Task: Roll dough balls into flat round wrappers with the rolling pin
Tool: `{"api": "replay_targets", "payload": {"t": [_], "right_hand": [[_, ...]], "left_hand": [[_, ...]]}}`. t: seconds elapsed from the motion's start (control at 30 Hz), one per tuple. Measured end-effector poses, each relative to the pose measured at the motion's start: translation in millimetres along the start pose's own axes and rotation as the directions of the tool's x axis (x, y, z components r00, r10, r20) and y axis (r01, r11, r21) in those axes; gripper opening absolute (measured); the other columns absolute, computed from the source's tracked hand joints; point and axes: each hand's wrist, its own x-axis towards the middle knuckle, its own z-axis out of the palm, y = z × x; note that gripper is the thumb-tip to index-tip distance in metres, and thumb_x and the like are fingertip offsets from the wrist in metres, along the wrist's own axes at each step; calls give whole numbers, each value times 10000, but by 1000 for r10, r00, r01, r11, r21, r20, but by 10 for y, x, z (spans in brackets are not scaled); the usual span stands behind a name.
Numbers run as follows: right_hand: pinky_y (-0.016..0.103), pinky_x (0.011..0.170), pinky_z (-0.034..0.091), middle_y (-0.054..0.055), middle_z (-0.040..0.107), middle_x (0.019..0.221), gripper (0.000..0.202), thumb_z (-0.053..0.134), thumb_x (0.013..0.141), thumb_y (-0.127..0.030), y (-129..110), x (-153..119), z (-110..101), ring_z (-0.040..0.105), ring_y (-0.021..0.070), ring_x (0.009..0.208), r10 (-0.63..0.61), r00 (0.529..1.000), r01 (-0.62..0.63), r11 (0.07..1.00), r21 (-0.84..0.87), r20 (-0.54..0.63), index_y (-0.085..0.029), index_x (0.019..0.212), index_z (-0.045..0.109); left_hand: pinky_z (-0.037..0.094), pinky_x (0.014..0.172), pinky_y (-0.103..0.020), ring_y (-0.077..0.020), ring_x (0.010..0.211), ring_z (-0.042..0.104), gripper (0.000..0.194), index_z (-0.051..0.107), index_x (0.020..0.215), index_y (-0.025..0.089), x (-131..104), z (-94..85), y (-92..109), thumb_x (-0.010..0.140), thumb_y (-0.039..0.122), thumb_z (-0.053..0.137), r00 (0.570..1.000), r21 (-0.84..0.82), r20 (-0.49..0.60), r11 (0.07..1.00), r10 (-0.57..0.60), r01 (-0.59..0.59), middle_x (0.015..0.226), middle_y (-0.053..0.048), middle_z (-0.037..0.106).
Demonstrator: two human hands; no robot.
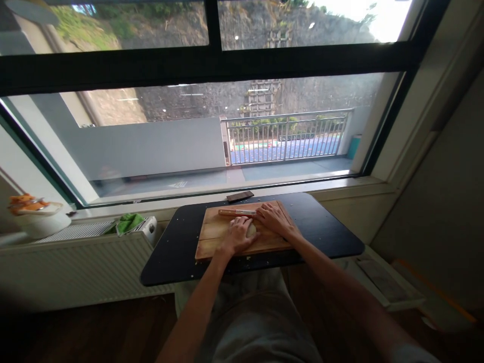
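My left hand (239, 234) is curled over a pale, rounded lump (250, 230) on a wooden cutting board (209, 233). Part of the lump shows between thumb and fingers; its kind is unclear. My right hand (274, 218) lies on the right half of the board, palm down with the fingers stretched to the left. Its fingertips meet the right end of a long, narrow, brownish thing (237, 213) with a lighter printed strip. That thing lies across the board just beyond my left hand, and its right end is hidden.
The board rests on a small black table (321, 227) with rounded corners and scattered crumbs. A dark flat bar (240, 196) lies at the table's far edge, by the window sill. On the left, a radiator (86, 262) carries a green cloth (129, 223), with a white pot (40, 220) beyond.
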Motion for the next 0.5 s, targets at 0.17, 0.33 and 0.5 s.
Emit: {"api": "replay_targets", "payload": {"t": [0.17, 0.33, 0.5], "right_hand": [[315, 1032, 431, 104, 725, 1229, 325, 519, 1170, -426, -36, -30, -13, 629, 224, 1181, 3, 1000, -3, 1000, 19, -29, -206, 1147, 757], [318, 1038, 435, 115, 719, 1258, 342, 530, 1162, -453, -49, -32, -26, 621, 233, 1210, 32, 999, -32, 999, 6, -11, -199, 1155, 759], [341, 1052, 445, 125, 726, 1243, 294, 588, 1131, -442, -28, -34, 0, 617, 259, 1213, 9, 1000, -9, 1000, -3, 6, -238, 1251, 762]], "left_hand": [[449, 1273, -474, -307, 1413, 603, 505, 696, 1392, 208, 36, 27, -65, 1042, 566, 627, 998, -137, -45, 990, 32, -38, 1474, -139, 682], [463, 1266, -463, -294, 1413, 600, 443, 721, 1368, 229, 26, 42, -53, 1065, 535, 617, 996, -172, -51, 982, 70, -78, 1481, -118, 684], [461, 1265, -476, -296, 1416, 585, 418, 752, 1348, 236, 10, 20, -25, 1088, 520, 588, 995, -135, -41, 986, 89, -94, 1492, -114, 676]]}}
